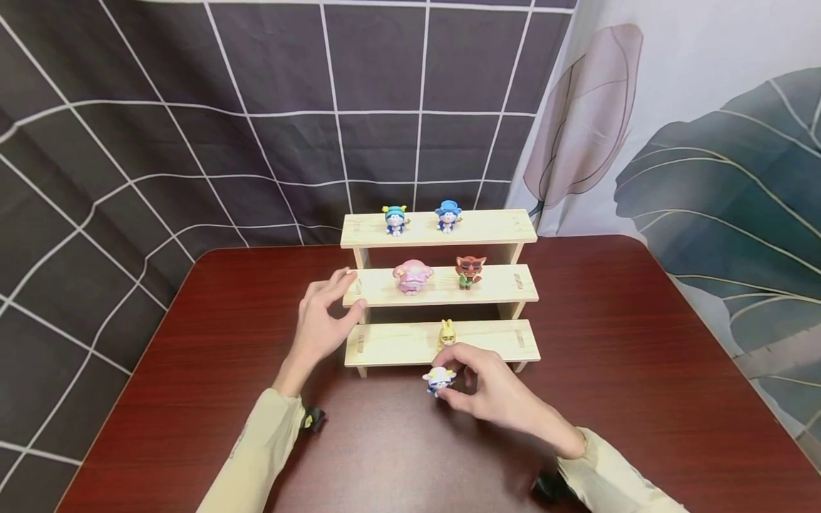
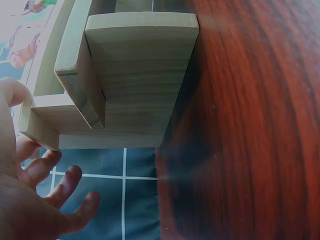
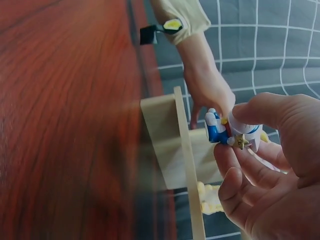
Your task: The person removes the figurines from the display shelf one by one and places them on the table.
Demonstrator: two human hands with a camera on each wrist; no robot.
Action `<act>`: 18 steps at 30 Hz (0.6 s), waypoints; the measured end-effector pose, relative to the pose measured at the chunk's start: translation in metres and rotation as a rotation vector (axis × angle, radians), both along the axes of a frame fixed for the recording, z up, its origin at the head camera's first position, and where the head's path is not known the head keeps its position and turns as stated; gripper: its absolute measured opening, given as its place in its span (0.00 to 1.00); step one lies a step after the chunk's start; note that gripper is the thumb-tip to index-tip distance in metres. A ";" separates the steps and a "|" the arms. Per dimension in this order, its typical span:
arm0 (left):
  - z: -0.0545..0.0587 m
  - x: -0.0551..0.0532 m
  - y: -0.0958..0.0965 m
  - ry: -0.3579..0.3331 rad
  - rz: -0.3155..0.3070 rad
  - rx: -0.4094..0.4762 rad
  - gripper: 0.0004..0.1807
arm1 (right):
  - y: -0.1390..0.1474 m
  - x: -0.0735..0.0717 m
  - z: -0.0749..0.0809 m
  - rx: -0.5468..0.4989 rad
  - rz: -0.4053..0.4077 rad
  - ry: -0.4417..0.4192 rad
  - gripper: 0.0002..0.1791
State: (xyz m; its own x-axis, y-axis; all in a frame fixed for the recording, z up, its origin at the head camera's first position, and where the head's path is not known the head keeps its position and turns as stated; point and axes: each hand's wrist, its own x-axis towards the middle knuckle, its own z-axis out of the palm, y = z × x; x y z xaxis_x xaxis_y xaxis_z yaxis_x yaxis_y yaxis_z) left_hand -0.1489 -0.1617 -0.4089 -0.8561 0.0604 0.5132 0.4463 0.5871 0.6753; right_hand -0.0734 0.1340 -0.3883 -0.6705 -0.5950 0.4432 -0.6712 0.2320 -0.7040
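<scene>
My right hand [image 1: 490, 388] pinches a small figurine [image 1: 439, 380] between thumb and fingers, just in front of the lowest tier. It has a white hat with yellow horns and a blue body; a gold star [image 3: 241, 141] shows on it in the right wrist view. My left hand [image 1: 323, 313] holds the left end of the middle tier of a three-tier wooden display shelf [image 1: 385, 345], thumb at the front edge and fingers toward the back. In the left wrist view its other fingertips [image 2: 90, 202] spread loosely beside the board. A yellow long-eared figurine [image 1: 447, 332] stands behind my right fingers, partly hidden.
On the top tier stand two blue figurines, one in a teal cap [image 1: 395, 221], one in a blue hat [image 1: 447, 216]. The middle tier bears a pink figurine [image 1: 412, 276] and a fox figurine in sunglasses [image 1: 470, 271]. The shelf stands on a dark red wooden table [image 1: 609, 342] before a grid-patterned curtain [image 1: 276, 142].
</scene>
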 end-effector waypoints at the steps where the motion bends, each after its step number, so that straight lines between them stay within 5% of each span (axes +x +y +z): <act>1: -0.001 0.000 0.000 0.001 0.001 -0.001 0.27 | -0.001 0.000 -0.001 0.000 0.000 -0.004 0.19; 18: 0.002 0.000 0.000 -0.015 -0.002 -0.007 0.27 | -0.027 0.006 -0.015 0.002 0.016 -0.071 0.20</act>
State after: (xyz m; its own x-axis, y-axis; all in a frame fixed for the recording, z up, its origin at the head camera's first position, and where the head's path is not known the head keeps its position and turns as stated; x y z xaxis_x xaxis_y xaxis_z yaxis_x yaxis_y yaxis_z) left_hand -0.1487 -0.1616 -0.4071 -0.8637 0.0658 0.4997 0.4374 0.5906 0.6782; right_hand -0.0670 0.1071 -0.4028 -0.6904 -0.6067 0.3940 -0.6234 0.2226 -0.7496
